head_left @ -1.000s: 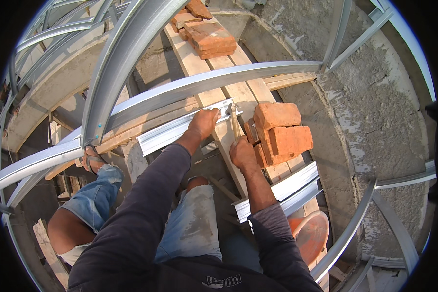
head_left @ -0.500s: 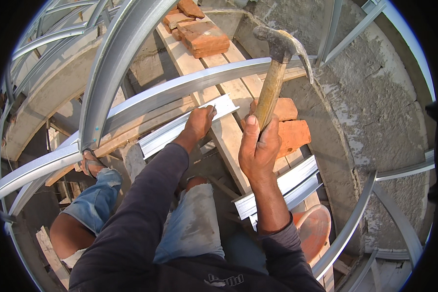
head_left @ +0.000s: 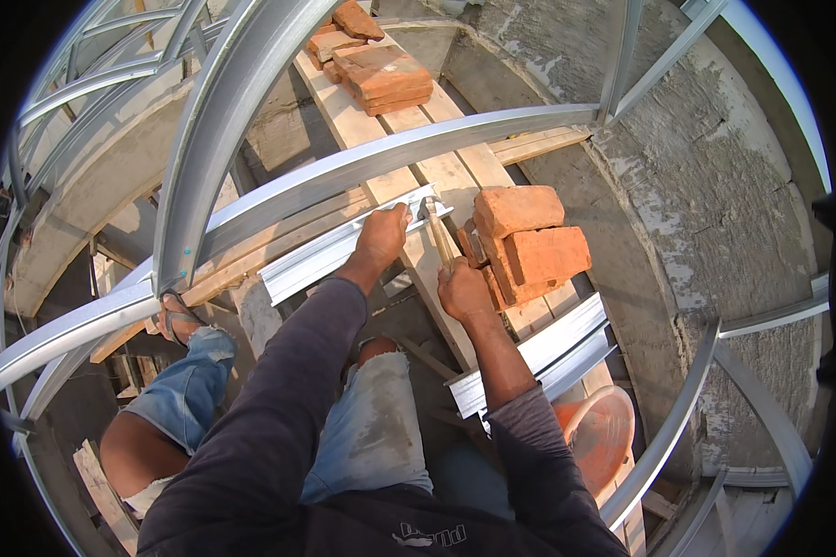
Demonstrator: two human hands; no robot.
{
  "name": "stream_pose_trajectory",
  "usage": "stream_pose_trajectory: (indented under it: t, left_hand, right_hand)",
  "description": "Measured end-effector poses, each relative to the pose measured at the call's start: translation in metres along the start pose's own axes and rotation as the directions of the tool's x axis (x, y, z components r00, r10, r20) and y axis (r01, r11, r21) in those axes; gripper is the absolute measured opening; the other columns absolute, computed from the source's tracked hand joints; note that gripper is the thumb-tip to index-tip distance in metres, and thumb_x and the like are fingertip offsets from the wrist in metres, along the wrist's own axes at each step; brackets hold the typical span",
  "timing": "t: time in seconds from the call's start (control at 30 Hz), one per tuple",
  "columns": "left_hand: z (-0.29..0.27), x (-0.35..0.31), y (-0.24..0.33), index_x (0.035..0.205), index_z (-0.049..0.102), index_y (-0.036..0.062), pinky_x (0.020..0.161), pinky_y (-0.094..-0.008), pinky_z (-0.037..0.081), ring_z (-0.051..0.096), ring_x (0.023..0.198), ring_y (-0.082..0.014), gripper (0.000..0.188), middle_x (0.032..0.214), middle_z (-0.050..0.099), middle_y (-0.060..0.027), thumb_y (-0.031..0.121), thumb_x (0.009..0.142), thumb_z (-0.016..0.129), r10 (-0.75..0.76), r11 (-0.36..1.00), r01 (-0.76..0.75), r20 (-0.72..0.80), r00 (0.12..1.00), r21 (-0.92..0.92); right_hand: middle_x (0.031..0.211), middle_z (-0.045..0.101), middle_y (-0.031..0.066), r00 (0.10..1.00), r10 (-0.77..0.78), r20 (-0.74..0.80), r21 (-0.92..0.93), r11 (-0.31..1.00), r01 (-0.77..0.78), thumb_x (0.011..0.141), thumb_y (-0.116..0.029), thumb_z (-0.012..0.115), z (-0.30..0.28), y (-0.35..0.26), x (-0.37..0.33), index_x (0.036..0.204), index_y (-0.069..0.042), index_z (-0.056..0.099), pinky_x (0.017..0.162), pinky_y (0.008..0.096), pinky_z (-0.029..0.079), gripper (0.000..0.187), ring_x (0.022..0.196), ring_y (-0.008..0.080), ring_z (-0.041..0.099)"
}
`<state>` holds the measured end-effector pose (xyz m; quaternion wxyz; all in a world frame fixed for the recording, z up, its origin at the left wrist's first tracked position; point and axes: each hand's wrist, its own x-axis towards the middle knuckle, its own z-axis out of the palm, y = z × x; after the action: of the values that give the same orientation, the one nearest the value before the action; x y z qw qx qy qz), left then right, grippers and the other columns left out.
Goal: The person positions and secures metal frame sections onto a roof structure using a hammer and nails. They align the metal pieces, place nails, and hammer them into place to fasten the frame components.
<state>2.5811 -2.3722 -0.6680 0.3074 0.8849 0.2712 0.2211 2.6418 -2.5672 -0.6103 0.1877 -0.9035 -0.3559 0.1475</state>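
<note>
My right hand [head_left: 465, 290] is wrapped round the wooden handle of a claw hammer [head_left: 440, 237]. The hammer's head is down at the right end of a short silvery metal channel [head_left: 316, 258], beside my left fingertips. My left hand [head_left: 382, 236] rests on that channel with fingers closed in a pinch; whatever they may hold is too small to make out. The channel lies across wooden planks [head_left: 424, 255], just on the near side of a curved metal beam [head_left: 362, 162]. To the right of the hammer stands a stack of orange bricks [head_left: 534, 246].
More metal channel pieces [head_left: 567, 348] lie across the planks by my right forearm, near an orange bucket [head_left: 608, 422]. Other bricks [head_left: 381, 72] sit on the far planks. A big upright curved beam [head_left: 200, 121] rises at left. A rough concrete wall [head_left: 715, 186] bends round the right.
The raised hammer has swung down and away to the channel's end, my right hand moving forward and left with it. My left hand has stayed on the channel.
</note>
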Motion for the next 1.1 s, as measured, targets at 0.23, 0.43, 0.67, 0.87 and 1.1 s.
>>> stream_pose_trajectory:
  t: [0.23, 0.43, 0.67, 0.87, 1.1]
  left_hand:
    - [0.003, 0.001, 0.0, 0.108, 0.066, 0.0043, 0.076, -0.0566, 0.055, 0.069, 0.085, -0.049, 0.025, 0.086, 0.07, -0.028, 0.028, 0.104, 0.061, -0.021, 1.0, 0.021, 0.002, 1.0, -0.023]
    - [0.003, 0.002, 0.001, 0.109, 0.066, 0.0057, 0.077, -0.0559, 0.055, 0.07, 0.086, -0.0481, 0.024, 0.087, 0.07, -0.0276, 0.028, 0.105, 0.06, -0.011, 1.0, 0.01, 0.046, 0.999, 0.022]
    - [0.004, 0.001, -0.001, 0.106, 0.068, 0.0055, 0.077, -0.0543, 0.057, 0.071, 0.086, -0.0474, 0.021, 0.087, 0.071, -0.0275, 0.025, 0.103, 0.062, 0.003, 1.0, -0.002, 0.043, 0.999, -0.031]
    - [0.003, 0.001, -0.001, 0.105, 0.069, 0.0041, 0.079, -0.054, 0.057, 0.071, 0.087, -0.0463, 0.021, 0.088, 0.072, -0.0256, 0.024, 0.102, 0.062, 0.04, 0.999, -0.042, 0.055, 0.998, 0.027]
    - [0.006, 0.003, -0.006, 0.104, 0.065, 0.0017, 0.077, -0.0554, 0.056, 0.071, 0.085, -0.0464, 0.021, 0.088, 0.072, -0.0258, 0.022, 0.103, 0.059, 0.085, 0.992, -0.092, 0.085, 0.993, 0.09]
  right_hand:
    - [0.111, 0.068, 0.0384, 0.995, 0.086, 0.05, -0.004, 0.996, -0.086, 0.104, -0.03, 0.054, 0.022, 0.016, 0.009, 0.116, 0.008, 0.057, 0.099, 0.0557, 0.052, 0.04, 0.111, 0.0527, 0.066]
    - [0.108, 0.069, 0.037, 0.998, 0.058, 0.036, -0.014, 0.998, -0.057, 0.104, -0.031, 0.056, 0.014, 0.007, 0.006, 0.116, 0.007, 0.057, 0.097, 0.0575, 0.052, 0.04, 0.108, 0.0531, 0.066]
    - [0.087, 0.069, 0.0291, 0.895, -0.213, -0.391, 0.247, 0.913, 0.325, 0.105, -0.023, 0.058, -0.059, -0.051, -0.032, 0.113, 0.006, 0.052, 0.07, 0.0566, 0.052, 0.03, 0.082, 0.0512, 0.069]
    - [0.072, 0.064, 0.0289, 0.753, -0.205, -0.626, 0.324, 0.81, 0.49, 0.104, -0.018, 0.06, -0.062, -0.063, -0.052, 0.108, 0.005, 0.051, 0.062, 0.0548, 0.05, 0.025, 0.072, 0.0504, 0.067]
    - [0.085, 0.066, 0.0348, 0.966, -0.095, -0.239, 0.151, 0.98, 0.133, 0.106, -0.03, 0.058, -0.052, -0.028, -0.036, 0.102, 0.005, 0.053, 0.077, 0.0593, 0.052, 0.035, 0.087, 0.0546, 0.067]
